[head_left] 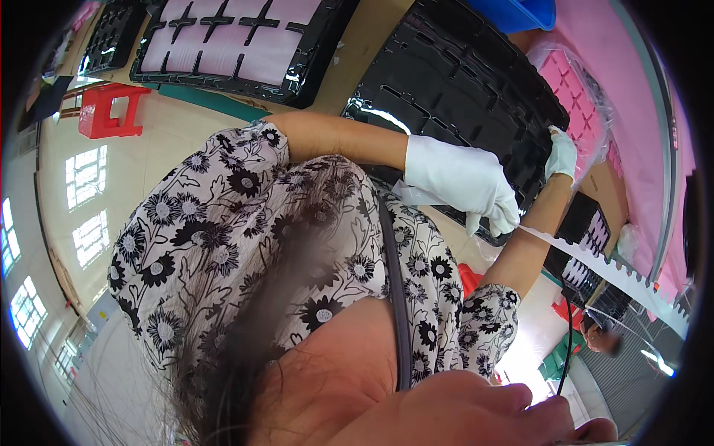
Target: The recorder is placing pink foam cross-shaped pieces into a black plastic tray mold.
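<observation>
A large glossy black plastic tray [454,89] with moulded ridges and slots lies before me. My right hand [561,156], in a white glove, grips its right edge, fingertips at the corner. My left hand [465,182], also white-gloved, is over the tray's near edge with its fingers curled together. From those fingertips a long white strip [602,264] with a toothed edge runs across my right forearm to the lower right. The left fingers seem closed on the strip's end, though the contact is small. A translucent piece [416,195] sits by my left wrist.
At upper left stands another black tray [305,82] around pale pink material [223,44]. Right of my tray lie pink moulded pieces [569,93] in clear plastic. A blue bin [520,13] is at the top, a red stool [111,110] at left. Another person [599,338] is at lower right.
</observation>
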Action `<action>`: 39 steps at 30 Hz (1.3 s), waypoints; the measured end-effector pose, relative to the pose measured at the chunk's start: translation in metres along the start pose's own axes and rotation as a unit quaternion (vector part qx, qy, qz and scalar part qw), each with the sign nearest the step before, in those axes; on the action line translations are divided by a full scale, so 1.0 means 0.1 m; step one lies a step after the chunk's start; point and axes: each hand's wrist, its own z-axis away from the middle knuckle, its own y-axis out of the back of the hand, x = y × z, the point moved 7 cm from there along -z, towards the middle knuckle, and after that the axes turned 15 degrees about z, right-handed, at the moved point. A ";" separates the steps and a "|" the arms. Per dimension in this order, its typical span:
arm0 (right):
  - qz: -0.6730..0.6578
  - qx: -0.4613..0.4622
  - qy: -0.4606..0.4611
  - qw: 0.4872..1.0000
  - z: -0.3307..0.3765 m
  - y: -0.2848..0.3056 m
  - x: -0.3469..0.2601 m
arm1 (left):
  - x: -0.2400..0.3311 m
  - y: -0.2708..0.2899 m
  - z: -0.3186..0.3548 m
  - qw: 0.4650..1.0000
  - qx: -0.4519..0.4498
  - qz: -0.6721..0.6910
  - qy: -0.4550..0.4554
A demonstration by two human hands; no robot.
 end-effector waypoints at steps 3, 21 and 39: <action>0.052 0.034 -0.015 0.998 0.14 0.00 0.13 | -0.18 0.04 -0.13 1.000 -0.021 -0.015 0.004; 0.060 0.147 -0.019 0.987 0.25 -0.06 -0.37 | 0.02 0.03 0.07 0.997 0.006 -0.068 -0.031; 0.437 0.185 -0.027 0.880 0.29 -0.02 -0.47 | -0.05 0.03 0.00 0.999 -0.015 -0.049 -0.019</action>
